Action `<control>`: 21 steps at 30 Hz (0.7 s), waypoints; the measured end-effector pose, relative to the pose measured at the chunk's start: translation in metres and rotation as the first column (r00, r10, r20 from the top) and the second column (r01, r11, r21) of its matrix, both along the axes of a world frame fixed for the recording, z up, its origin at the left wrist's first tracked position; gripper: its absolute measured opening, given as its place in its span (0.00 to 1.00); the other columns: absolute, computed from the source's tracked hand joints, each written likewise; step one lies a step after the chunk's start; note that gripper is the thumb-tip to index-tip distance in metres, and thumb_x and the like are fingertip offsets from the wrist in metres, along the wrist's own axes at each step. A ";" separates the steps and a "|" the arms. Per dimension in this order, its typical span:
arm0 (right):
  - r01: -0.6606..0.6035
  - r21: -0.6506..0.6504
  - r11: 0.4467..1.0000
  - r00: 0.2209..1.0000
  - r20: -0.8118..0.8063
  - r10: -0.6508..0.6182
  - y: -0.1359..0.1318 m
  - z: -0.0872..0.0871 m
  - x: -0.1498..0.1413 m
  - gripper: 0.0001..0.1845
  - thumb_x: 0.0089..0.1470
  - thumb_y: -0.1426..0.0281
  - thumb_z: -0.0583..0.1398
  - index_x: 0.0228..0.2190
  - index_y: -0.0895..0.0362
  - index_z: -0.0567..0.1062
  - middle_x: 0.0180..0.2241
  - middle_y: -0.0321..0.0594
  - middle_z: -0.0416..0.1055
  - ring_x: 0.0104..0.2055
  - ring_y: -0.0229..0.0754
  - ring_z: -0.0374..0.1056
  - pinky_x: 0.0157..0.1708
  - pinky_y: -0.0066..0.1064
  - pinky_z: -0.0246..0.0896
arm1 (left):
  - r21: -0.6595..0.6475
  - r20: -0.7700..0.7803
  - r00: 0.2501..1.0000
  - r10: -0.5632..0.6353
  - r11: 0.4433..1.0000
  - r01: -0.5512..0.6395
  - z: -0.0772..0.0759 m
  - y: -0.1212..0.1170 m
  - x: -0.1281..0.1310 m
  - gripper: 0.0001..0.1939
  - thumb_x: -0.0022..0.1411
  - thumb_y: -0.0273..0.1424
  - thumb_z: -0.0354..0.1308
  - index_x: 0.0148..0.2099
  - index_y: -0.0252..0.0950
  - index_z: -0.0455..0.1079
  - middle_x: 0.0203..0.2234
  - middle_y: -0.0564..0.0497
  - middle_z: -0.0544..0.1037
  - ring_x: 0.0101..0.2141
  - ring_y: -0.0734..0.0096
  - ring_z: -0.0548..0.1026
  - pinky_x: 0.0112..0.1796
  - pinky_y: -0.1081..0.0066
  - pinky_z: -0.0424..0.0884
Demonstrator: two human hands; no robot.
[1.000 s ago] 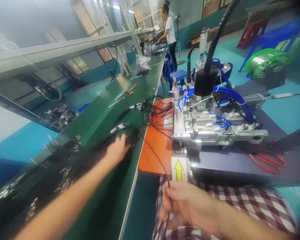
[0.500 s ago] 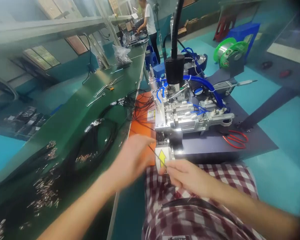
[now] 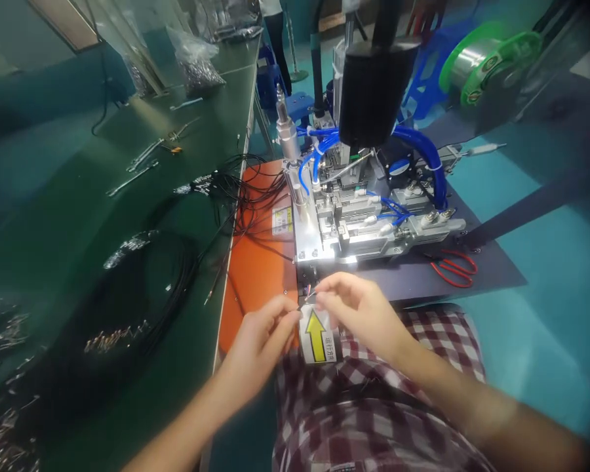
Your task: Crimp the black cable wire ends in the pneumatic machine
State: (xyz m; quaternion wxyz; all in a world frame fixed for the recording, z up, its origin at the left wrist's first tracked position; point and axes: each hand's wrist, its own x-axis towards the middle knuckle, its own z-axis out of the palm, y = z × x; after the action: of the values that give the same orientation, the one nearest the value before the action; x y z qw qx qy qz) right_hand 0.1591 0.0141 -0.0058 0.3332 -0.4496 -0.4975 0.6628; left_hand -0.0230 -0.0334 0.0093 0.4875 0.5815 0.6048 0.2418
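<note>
Just in front of the machine's near edge, both my hands meet around the end of a thin cable [image 3: 308, 292], where fine coloured wires show. My left hand [image 3: 269, 333] is closed in a pinch at the cable, left of a white label with a yellow arrow [image 3: 316, 334]. My right hand [image 3: 366, 313] pinches the wire end from the other side, thumb and forefinger together. Most of the cable is hidden by my fingers. Behind the hands stands a metal machine [image 3: 364, 226] with blue air hoses [image 3: 425, 144].
On the green bench [image 3: 78, 137] at left lie coiled black cables [image 3: 179, 275] with bare metal ends, and tools [image 3: 145, 160]. An orange plate [image 3: 255, 275] adjoins the machine. Red-handled pliers [image 3: 455, 267] lie at right, below a green wire spool [image 3: 486, 62]. A person [image 3: 275, 39] stands beyond.
My left hand has come down from the plate and pinches near the right hand. My right hand has moved up towards the machine. The view has shifted closer to the machine.
</note>
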 end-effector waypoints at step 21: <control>0.072 0.101 0.992 0.986 0.139 -0.086 -0.001 -0.012 0.005 0.07 0.54 0.67 0.61 0.28 0.57 0.73 0.20 0.31 0.65 0.20 0.33 0.59 0.19 0.25 0.54 | -0.355 0.458 0.851 0.257 0.931 -0.090 -0.014 0.025 0.024 0.10 0.60 0.36 0.58 0.40 0.35 0.67 0.18 0.56 0.70 0.16 0.84 0.55 0.18 0.80 0.49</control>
State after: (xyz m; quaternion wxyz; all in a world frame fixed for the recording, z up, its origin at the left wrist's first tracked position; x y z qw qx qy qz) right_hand 0.1645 0.0133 -0.0178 0.3438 -0.4991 -0.5330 0.5904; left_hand 0.0006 -0.0085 -0.0043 0.6900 0.3550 0.5407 0.3250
